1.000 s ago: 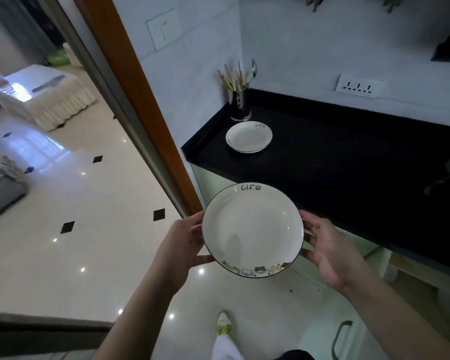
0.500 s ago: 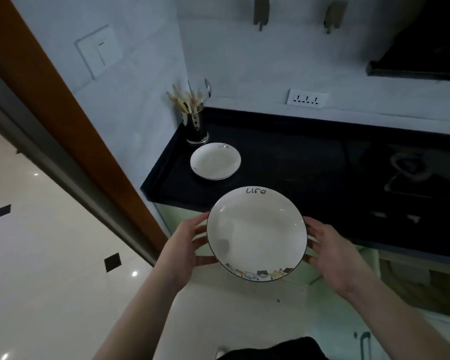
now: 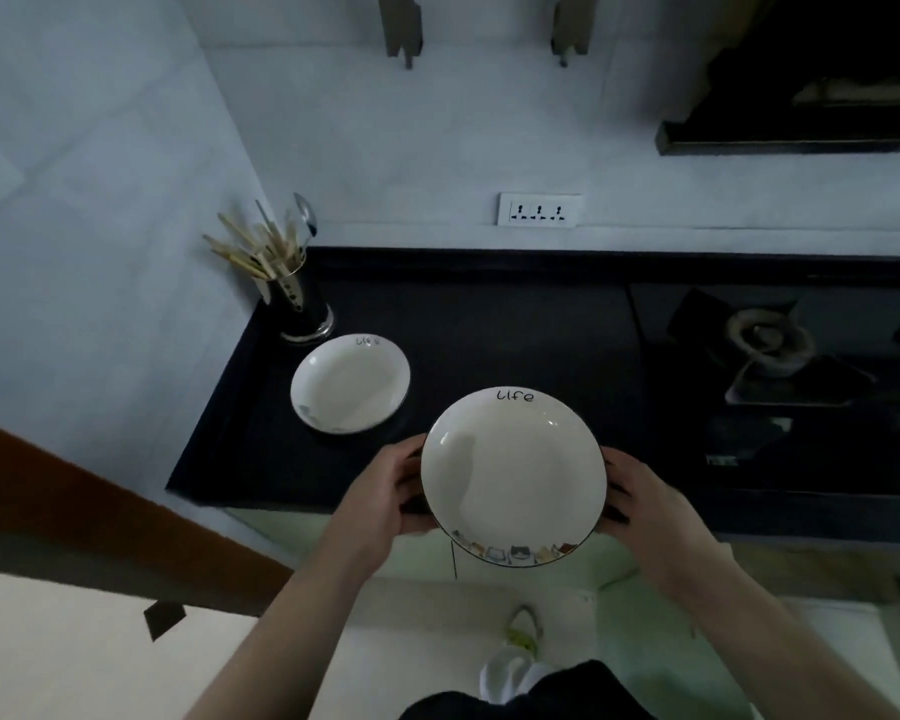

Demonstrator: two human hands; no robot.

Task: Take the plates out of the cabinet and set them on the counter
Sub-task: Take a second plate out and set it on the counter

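Both hands, left hand (image 3: 380,504) and right hand (image 3: 645,517), grip the held plate (image 3: 513,475) by its rim, near the second plate (image 3: 350,383) on the black tabletop (image 3: 515,345).

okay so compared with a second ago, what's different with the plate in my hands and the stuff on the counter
The held plate has come forward: a second ago it was out over the floor short of the counter; now its far half is over the counter's front edge. The left hand and right hand still grip its opposite rims. Nothing was let go. The other plate lies as before beside the utensil holder.
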